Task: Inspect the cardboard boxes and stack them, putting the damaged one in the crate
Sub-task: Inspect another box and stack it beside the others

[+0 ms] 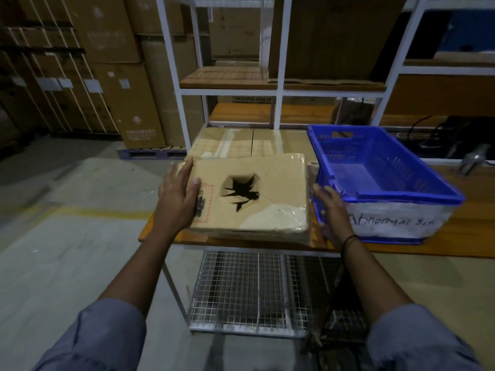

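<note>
Landmark: we place everything from the blue crate (396, 196), which stands on the wooden table (468, 236)
Crate writing: on the white label (391, 222) across its near wall we read a handwritten "Abnormal Bin", the last word smudged
Damaged box: the damaged box (281, 180) is just left of the crate, at the table's front edge, top face up with a ragged torn hole in the middle; we cannot tell whether it rests or is lifted
Box markings: a red dashed frame and black print sit at the end far from the crate, partly under the thumb, and we cannot read them
Left hand: the left hand (178, 194) grips the box end farthest from the crate, fingers pressed together along the side, thumb hooked onto the top
Right hand: the right hand (330, 207) sits between box and crate, fingers straight and together against the box side
Other boxes: taped cardboard boxes (241, 141) lie behind the damaged one, left of the crate's far end
Shelf print: beyond the crate, a carton in the white shelf frame shows "WASHING MACHI" (253, 99), cut off by a post
</note>
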`<state>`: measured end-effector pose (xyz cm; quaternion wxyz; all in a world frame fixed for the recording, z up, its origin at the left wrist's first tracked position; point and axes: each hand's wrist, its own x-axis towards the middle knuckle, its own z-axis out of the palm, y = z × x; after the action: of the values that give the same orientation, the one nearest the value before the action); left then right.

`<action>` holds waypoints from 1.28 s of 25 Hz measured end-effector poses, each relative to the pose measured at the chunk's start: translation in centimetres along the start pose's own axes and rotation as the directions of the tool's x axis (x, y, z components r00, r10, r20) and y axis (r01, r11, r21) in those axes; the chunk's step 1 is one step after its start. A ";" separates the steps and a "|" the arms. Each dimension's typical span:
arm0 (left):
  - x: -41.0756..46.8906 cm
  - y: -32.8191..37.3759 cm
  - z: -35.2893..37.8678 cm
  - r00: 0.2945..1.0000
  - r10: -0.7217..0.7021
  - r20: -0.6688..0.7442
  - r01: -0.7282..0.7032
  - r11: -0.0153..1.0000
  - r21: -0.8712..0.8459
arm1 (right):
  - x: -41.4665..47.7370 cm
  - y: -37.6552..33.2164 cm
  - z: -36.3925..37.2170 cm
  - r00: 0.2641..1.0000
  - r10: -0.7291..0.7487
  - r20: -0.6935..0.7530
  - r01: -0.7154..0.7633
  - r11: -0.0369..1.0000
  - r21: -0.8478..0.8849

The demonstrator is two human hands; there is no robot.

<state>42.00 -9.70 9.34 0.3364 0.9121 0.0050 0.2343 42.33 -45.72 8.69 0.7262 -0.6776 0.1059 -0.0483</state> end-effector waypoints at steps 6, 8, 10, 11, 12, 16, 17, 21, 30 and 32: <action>0.1 3.4 -0.8 0.966 -0.200 0.164 0.195 0.980 0.049 | -0.8 0.8 1.4 0.990 -0.062 0.123 0.062 0.998 0.008; -0.1 5.5 -0.7 0.932 -0.187 0.309 0.210 0.977 -0.040 | -2.0 -0.8 1.8 0.979 -0.203 0.025 0.204 0.976 -0.070; -0.2 7.1 -0.6 0.916 -0.102 0.388 0.223 0.934 -0.280 | -3.0 -2.1 2.3 0.927 -0.373 -0.052 0.355 0.911 -0.211; -0.3 7.5 -0.6 0.919 -0.070 0.388 0.244 0.873 -0.422 | -3.8 -2.7 2.6 0.893 -0.445 -0.064 0.411 0.866 -0.285; -0.5 7.5 -0.4 0.923 -0.057 0.381 0.268 0.805 -0.529 | -3.8 -2.8 2.8 0.856 -0.513 -0.066 0.463 0.817 -0.344; -1.8 8.1 -0.8 0.944 -0.045 0.326 0.269 0.678 -0.684 | -4.3 -3.9 3.0 0.758 -0.648 -0.071 0.575 0.715 -0.398; -1.8 8.3 -0.9 0.944 -0.078 0.322 0.292 0.654 -0.698 | -4.3 -4.0 2.9 0.759 -0.647 -0.069 0.577 0.719 -0.387; -1.5 9.8 -1.0 0.939 -0.200 0.280 0.343 0.616 -0.709 | -4.2 -2.0 1.9 0.818 -0.571 -0.064 0.558 0.816 -0.147; -0.3 6.9 -5.7 0.880 -0.233 0.414 0.468 0.573 -0.673 | -0.5 5.6 1.8 0.944 0.278 0.178 -0.294 0.953 0.073; 0.1 5.6 -6.2 0.929 -0.255 0.269 0.370 0.698 -0.613 | -0.7 4.9 2.3 0.939 0.233 0.253 -0.263 0.960 0.091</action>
<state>38.61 -10.25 16.94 0.6677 0.7378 0.0505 0.0850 41.79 -42.92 3.98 0.7744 -0.6134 0.0987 0.1197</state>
